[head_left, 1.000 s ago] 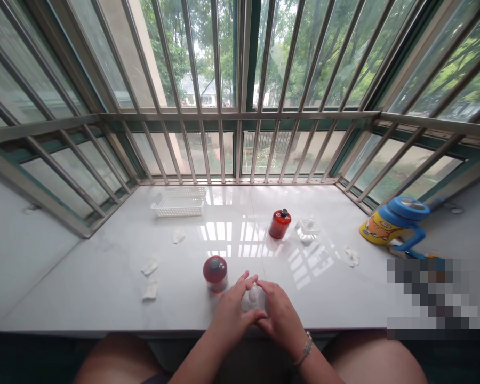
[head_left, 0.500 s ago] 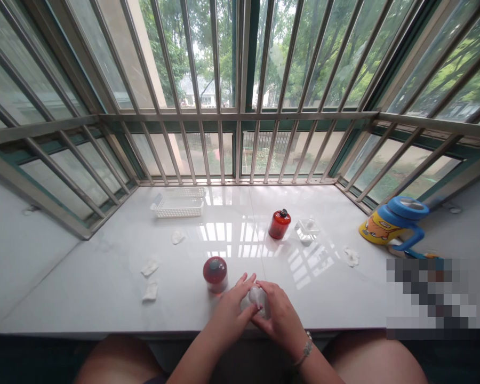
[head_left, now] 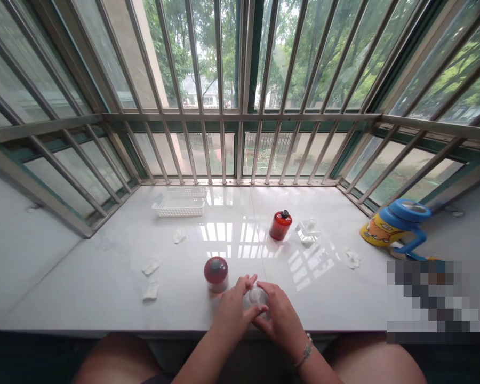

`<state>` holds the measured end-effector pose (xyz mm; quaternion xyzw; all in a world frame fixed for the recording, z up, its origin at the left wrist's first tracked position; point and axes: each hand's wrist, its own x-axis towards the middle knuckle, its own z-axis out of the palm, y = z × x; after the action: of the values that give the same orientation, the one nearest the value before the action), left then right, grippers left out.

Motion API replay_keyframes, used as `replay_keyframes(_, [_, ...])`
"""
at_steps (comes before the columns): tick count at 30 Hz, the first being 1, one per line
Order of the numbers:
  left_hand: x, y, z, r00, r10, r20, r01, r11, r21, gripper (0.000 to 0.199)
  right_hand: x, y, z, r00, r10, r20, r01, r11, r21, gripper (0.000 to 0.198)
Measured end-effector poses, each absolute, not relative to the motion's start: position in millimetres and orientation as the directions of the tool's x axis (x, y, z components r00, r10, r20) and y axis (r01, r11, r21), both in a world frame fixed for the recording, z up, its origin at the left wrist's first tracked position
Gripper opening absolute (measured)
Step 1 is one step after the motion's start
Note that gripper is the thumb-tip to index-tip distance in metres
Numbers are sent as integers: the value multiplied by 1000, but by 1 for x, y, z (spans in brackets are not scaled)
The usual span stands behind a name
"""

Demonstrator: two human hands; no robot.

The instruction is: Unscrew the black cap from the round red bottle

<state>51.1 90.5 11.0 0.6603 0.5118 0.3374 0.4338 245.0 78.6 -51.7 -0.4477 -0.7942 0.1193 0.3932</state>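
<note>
Both hands meet at the near edge of the white table (head_left: 104, 277), the left hand (head_left: 234, 312) and right hand (head_left: 280, 320) cupped around a small clear jar (head_left: 257, 297), fingers curled on it. A red-filled jar (head_left: 216, 273) stands just left; a red bottle (head_left: 280, 225) farther back

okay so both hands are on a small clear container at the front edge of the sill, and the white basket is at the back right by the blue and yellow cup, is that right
Not quite. The head view shows the white basket at the back left of the sill, far from the blue and yellow cup, which lies on its side at the right. The rest holds: the left hand and right hand are both on the small clear container at the front edge.
</note>
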Motion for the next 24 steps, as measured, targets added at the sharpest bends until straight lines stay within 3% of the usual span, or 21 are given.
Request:
replay_keyframes(5, [41, 90, 16, 362, 932, -19, 372, -126, 920, 82, 245, 78, -52, -307, 822, 479, 598, 558, -575, 71])
replay_keyframes(11, [43, 86, 14, 282, 959, -41, 316, -53, 947, 66, 246, 78, -58, -295, 829, 475, 623, 544, -562, 72])
replay_keyframes(15, [43, 87, 12, 288, 957, -31, 233, -39, 972, 82, 246, 77, -60, -291, 822, 490, 629, 550, -549, 72])
replay_keyframes(20, [42, 88, 10, 309, 950, -37, 266, -49, 963, 70, 245, 78, -55, -295, 819, 492, 620, 556, -554, 73])
replay_keyframes(24, [43, 87, 9, 281, 959, -42, 242, -28, 970, 81, 245, 78, -53, -294, 820, 492, 623, 554, -552, 73])
